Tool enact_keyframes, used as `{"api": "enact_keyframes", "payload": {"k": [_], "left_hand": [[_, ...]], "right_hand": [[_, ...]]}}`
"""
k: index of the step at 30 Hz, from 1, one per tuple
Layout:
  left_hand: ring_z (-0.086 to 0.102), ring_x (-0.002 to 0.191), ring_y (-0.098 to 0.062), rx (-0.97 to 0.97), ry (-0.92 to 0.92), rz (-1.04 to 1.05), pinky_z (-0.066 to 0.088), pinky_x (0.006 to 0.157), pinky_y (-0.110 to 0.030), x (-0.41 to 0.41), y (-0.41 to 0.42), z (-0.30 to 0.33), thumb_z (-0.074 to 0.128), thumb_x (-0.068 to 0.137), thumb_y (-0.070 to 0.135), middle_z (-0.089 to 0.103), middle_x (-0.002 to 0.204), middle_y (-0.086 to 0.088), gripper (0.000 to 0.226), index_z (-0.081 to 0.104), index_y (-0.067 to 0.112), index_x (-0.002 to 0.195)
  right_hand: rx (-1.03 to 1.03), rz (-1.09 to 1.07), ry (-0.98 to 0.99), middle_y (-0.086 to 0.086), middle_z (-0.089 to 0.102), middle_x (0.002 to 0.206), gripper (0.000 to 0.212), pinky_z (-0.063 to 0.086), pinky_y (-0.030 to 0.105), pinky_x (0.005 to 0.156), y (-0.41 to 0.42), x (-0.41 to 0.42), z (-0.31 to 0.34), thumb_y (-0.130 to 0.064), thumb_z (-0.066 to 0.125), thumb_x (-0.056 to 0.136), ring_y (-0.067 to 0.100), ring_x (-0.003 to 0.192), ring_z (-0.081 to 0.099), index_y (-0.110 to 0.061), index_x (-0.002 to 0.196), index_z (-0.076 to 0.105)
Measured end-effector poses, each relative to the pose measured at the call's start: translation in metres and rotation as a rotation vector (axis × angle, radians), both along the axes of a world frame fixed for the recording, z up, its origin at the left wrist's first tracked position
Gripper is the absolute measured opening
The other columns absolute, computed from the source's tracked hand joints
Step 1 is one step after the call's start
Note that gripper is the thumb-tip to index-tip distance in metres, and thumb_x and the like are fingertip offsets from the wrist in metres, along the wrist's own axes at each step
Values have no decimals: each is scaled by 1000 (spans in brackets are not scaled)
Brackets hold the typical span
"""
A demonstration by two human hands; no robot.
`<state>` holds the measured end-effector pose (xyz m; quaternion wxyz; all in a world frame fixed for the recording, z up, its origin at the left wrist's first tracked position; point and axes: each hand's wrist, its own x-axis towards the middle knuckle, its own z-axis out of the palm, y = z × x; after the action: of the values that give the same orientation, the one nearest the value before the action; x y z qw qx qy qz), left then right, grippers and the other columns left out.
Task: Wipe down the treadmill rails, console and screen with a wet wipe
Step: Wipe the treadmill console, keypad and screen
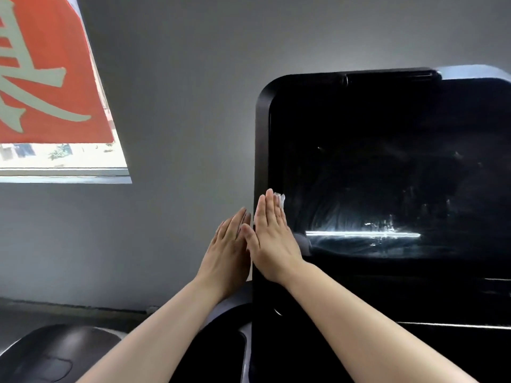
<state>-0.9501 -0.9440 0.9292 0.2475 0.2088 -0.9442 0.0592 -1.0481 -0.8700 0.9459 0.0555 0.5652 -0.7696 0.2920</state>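
The treadmill's big black screen (387, 167) fills the right half of the view, with wet smears and streaks low on its glass. My right hand (272, 236) lies flat with straight fingers against the screen's left edge and presses a white wet wipe (281, 199) to it; only a bit of the wipe shows past the fingertips. My left hand (229, 244) is flat too, just left of the right one, against the outer side of the screen's frame. The dark console (387, 341) sits below the screen.
A grey wall stands behind the treadmill. A window (63, 158) with a red banner (47, 73) is at the upper left. A dark rounded treadmill part (55, 352) shows at the lower left.
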Motion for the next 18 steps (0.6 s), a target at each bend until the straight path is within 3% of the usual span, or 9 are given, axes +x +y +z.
{"api": "enact_keyframes", "payload": {"k": [2, 3, 5, 8, 10, 13, 16, 18], "left_hand": [[23, 135, -19, -40, 101, -153, 9, 115, -33, -1, 4, 5, 29, 86, 21, 30, 147, -13, 58, 24, 4, 142], [28, 133, -21, -49, 149, -219, 10, 114, -32, -2, 6, 6, 35, 85, 18, 31, 144, -13, 56, 29, 2, 138], [31, 134, -22, -41, 196, -296, 14, 116, -29, -7, 13, 11, 42, 85, 12, 29, 145, -13, 56, 34, -2, 138], [34, 134, -24, -74, 175, -296, 19, 116, -30, -19, 13, 18, 44, 84, 10, 35, 144, -16, 54, 40, -6, 136], [39, 132, -23, -96, 83, -281, 23, 114, -31, -26, 10, 22, 44, 86, 14, 44, 141, -15, 52, 42, 1, 136], [44, 128, -24, -168, -80, -221, 25, 111, -32, -30, 12, 27, 41, 83, 26, 51, 136, -13, 55, 50, 1, 132], [46, 129, -21, -198, -175, -129, 24, 111, -26, -28, 13, 33, 36, 86, 37, 49, 139, -10, 60, 50, 3, 133], [46, 129, -22, -267, -218, -141, 25, 111, -28, -28, 7, 34, 35, 88, 40, 50, 138, -10, 59, 53, 3, 130]], "right_hand": [[-59, 75, -151, -3, -30, 152, 63, -7, 21, 116, 2, -4, 5, -36, 22, 103, 5, 139, -24, -12, 149, -13], [-127, 116, -253, -8, -26, 154, 60, 5, 21, 117, 6, -5, 7, -33, 25, 103, 3, 143, -9, -15, 151, -6], [-274, 189, -453, -14, -18, 155, 56, 20, 7, 108, 14, -9, 11, -28, 29, 104, -7, 137, 13, -18, 152, 4], [-348, 229, -623, -11, -8, 156, 50, 22, -10, 86, 21, -18, 20, -25, 30, 104, -19, 130, 15, -20, 151, 14], [-381, 235, -631, -6, -2, 158, 47, 19, -7, 92, 22, -25, 24, -22, 30, 104, -17, 131, 13, -19, 150, 19], [-368, 139, -462, 1, 11, 159, 44, 20, 15, 110, 25, -35, 23, -22, 34, 103, 7, 141, 23, -18, 147, 29], [-334, 38, -90, 3, 28, 154, 39, 39, 30, 104, 34, -44, 16, -25, 37, 100, 15, 131, 43, -13, 136, 46], [-305, -50, 241, 10, 42, 146, 40, 42, 38, 102, 43, -55, 6, -26, 37, 95, 22, 127, 46, -9, 124, 57]]}}
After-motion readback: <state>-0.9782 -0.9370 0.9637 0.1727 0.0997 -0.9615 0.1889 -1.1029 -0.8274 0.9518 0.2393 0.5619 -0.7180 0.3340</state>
